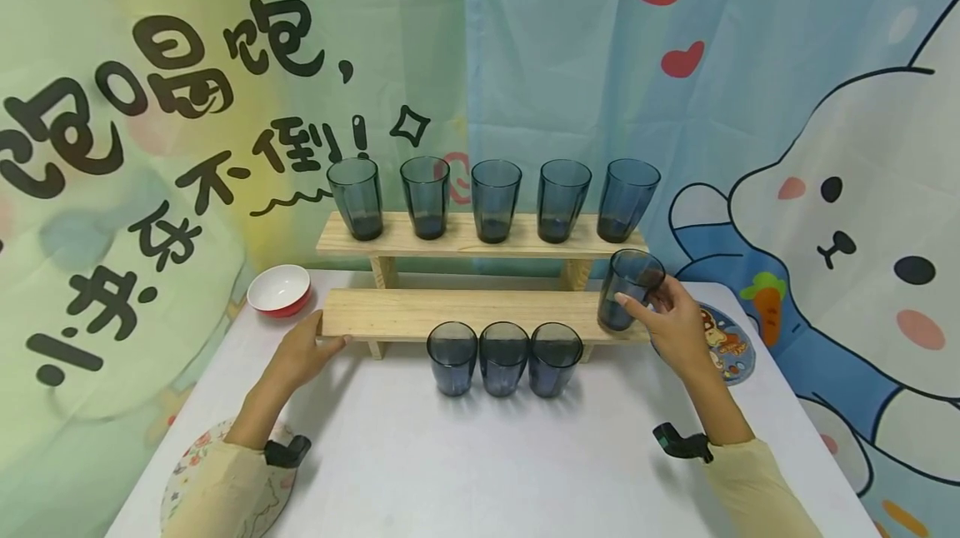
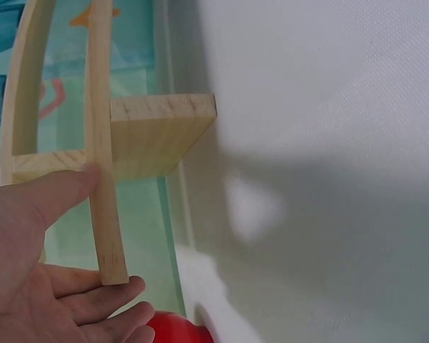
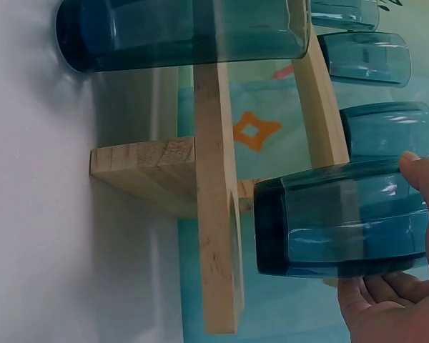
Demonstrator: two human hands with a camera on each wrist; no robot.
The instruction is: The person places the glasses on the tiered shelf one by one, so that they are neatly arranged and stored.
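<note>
My right hand (image 1: 678,330) holds a blue-tinted drinking glass (image 1: 624,292) upright, thumb on one side and fingers on the other. The base of this glass (image 3: 343,221) is close over the right end of the lower board of a two-step wooden shelf (image 1: 465,305). At the opposite end, my left hand (image 1: 300,351) grips the board's left end (image 2: 111,243), the thumb against it and the fingers around its tip. Three matching glasses (image 1: 503,359) stand upright side by side on the table before the shelf. A row of several more glasses (image 1: 495,201) stands on the upper board (image 1: 465,246).
A red bowl with a white inside (image 1: 279,288) sits left of the shelf. Behind my right hand lies a round blue patterned mat (image 1: 738,355). Under my left forearm is a floral round mat (image 1: 262,513). A printed curtain (image 1: 540,38) hangs behind the white table (image 1: 480,463).
</note>
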